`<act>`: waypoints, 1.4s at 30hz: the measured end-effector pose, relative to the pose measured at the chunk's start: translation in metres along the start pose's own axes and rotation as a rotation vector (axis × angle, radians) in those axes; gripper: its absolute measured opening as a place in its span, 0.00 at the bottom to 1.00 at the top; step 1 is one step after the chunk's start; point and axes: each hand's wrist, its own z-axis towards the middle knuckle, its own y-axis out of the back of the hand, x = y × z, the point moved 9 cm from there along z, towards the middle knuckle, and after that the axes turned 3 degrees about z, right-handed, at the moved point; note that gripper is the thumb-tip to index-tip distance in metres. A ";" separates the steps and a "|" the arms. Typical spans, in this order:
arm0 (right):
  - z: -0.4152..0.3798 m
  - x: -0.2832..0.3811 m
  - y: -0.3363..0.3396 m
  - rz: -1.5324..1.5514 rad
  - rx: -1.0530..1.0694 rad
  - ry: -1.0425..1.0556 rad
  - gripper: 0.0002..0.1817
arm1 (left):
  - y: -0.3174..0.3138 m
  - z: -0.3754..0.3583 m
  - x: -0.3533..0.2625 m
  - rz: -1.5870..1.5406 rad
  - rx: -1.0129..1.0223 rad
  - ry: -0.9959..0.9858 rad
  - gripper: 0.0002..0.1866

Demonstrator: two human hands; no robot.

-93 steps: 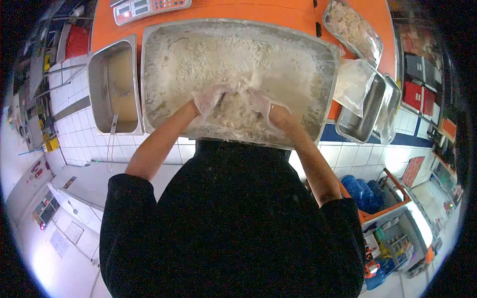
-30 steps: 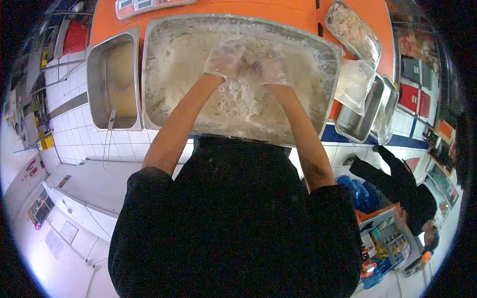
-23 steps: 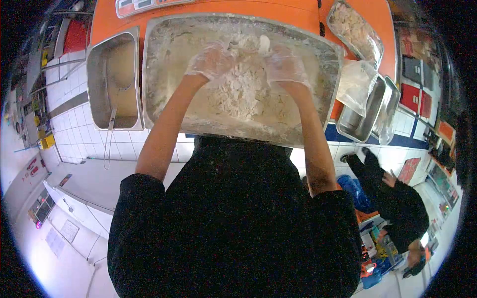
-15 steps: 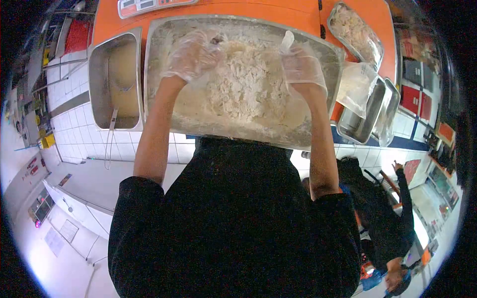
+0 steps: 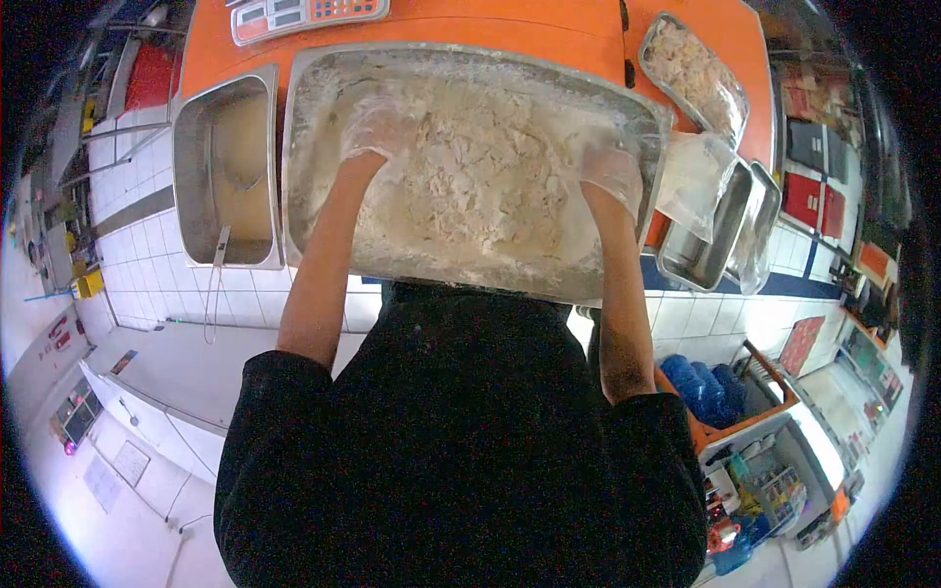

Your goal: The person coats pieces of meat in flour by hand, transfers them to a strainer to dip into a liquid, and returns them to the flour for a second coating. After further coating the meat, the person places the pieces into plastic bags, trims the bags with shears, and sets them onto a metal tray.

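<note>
A large metal tray (image 5: 461, 269) holds loose white flour with floury, lumpy pieces (image 5: 490, 181) heaped in the middle. My left hand (image 5: 380, 129), in a clear plastic glove, is down in the flour at the left of the heap. On the opposite side, my right hand (image 5: 610, 171), gloved the same way, reaches into the flour close to the tray's right wall. Flour and blur hide the fingers of both hands, so whether they grip anything does not show.
Left of the tray stands a deep metal pan (image 5: 181, 176) of cloudy liquid with a long-handled utensil (image 5: 222, 243). A scale (image 5: 304, 15) sits at the back. To the right are a pan of pale pieces (image 5: 691, 73), a plastic bag (image 5: 694, 186) and a metal pan (image 5: 678, 267).
Both hands have lowered from above the heap into the flour, the right one shifting outward. The pieces lie more spread out. A person behind at the right has left the view.
</note>
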 end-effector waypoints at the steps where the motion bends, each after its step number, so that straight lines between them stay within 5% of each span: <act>1: 0.017 0.006 -0.022 -0.032 0.031 0.152 0.23 | -0.016 0.012 0.004 0.083 -0.031 -0.004 0.28; 3: 0.072 -0.012 -0.110 0.155 -0.025 0.263 0.23 | -0.078 0.033 0.005 0.164 -0.056 -0.015 0.32; 5: 0.120 -0.021 -0.185 0.400 -0.151 0.151 0.20 | -0.120 0.048 0.012 0.125 -0.356 0.305 0.38; 7: 0.111 0.008 -0.179 0.421 -0.183 0.059 0.19 | -0.089 0.028 -0.057 -0.218 -0.210 0.045 0.40; 8: 0.073 0.043 -0.131 0.262 -0.213 0.342 0.18 | -0.115 0.034 -0.069 -0.219 -0.207 0.047 0.40; 9: 0.036 0.074 -0.095 0.098 -0.237 0.622 0.17 | -0.159 0.043 -0.096 -0.018 -0.241 -0.164 0.38; 10: 0.024 0.076 -0.080 0.099 -0.227 0.621 0.17 | -0.189 0.040 -0.116 0.184 -0.269 -0.376 0.37; 11: 0.015 0.084 -0.084 -0.064 -0.094 0.703 0.15 | -0.162 0.032 -0.118 0.182 -0.262 -0.377 0.37; 13: -0.011 0.080 -0.077 -0.233 0.036 0.778 0.14 | -0.110 0.009 -0.115 -0.446 0.350 -0.257 0.29; 14: -0.026 0.065 -0.057 0.167 0.084 0.692 0.12 | -0.114 -0.004 -0.100 -0.445 0.354 -0.259 0.29; 15: -0.031 0.048 -0.039 0.562 0.122 0.589 0.11 | -0.093 -0.021 -0.103 0.050 -0.062 -0.614 0.24; 16: -0.030 0.040 -0.026 0.562 0.117 0.590 0.11 | -0.086 -0.055 -0.110 0.562 -0.493 -0.924 0.21; 19: -0.030 0.007 -0.041 0.213 0.158 0.413 0.11 | -0.018 -0.065 -0.066 0.157 -0.301 -0.689 0.19; 20: -0.031 -0.002 -0.079 0.778 0.416 0.282 0.12 | -0.019 -0.064 -0.068 0.156 -0.294 -0.695 0.19; 22: -0.034 0.001 -0.155 1.895 0.901 -0.057 0.13 | -0.066 -0.034 -0.041 0.387 0.237 -0.362 0.21; 23: -0.038 0.007 -0.174 2.440 1.134 -0.285 0.14 | -0.085 -0.031 -0.039 0.390 0.237 -0.363 0.21; 24: -0.038 0.013 -0.172 2.970 1.354 -0.568 0.15 | -0.101 -0.028 -0.040 0.074 0.073 -0.353 0.23; 25: -0.037 0.017 -0.171 2.970 1.354 -0.562 0.15 | -0.101 -0.026 -0.039 -0.242 -0.090 -0.338 0.26; 29: -0.020 0.033 -0.163 1.588 0.483 0.061 0.19 | -0.052 -0.050 -0.102 -0.181 -0.206 -0.363 0.22; 30: -0.017 0.035 -0.145 1.218 0.291 0.168 0.20 | -0.052 -0.048 -0.094 -0.323 -0.049 -0.348 0.23; 31: -0.019 0.028 -0.132 1.218 0.290 0.168 0.20 | -0.056 -0.047 -0.085 -0.463 0.108 -0.331 0.24; 33: -0.035 0.030 -0.090 0.564 0.243 0.481 0.24 | -0.054 -0.045 -0.061 -0.579 0.184 -0.304 0.23; 35: -0.012 0.045 -0.056 0.480 0.342 0.381 0.25 | -0.043 -0.039 -0.061 -0.693 0.256 -0.279 0.23; 37: 0.005 0.053 -0.069 0.392 0.438 0.278 0.26 | -0.019 -0.022 -0.074 0.107 0.163 -0.259 0.22; 39: 0.028 0.050 -0.090 0.309 0.067 0.273 0.27 | -0.043 0.002 -0.086 0.046 0.067 -0.158 0.22; 40: 0.038 0.043 -0.125 0.305 0.064 0.273 0.27 | -0.049 0.007 -0.088 -0.016 -0.024 -0.053 0.23; 41: 0.045 0.045 -0.142 0.175 -0.218 0.425 0.28 | -0.053 0.005 -0.103 -0.018 -0.029 -0.054 0.23; 42: 0.037 0.052 -0.142 0.041 -0.496 0.571 0.30 | -0.051 -0.003 -0.135 -0.008 -0.086 -0.263 0.23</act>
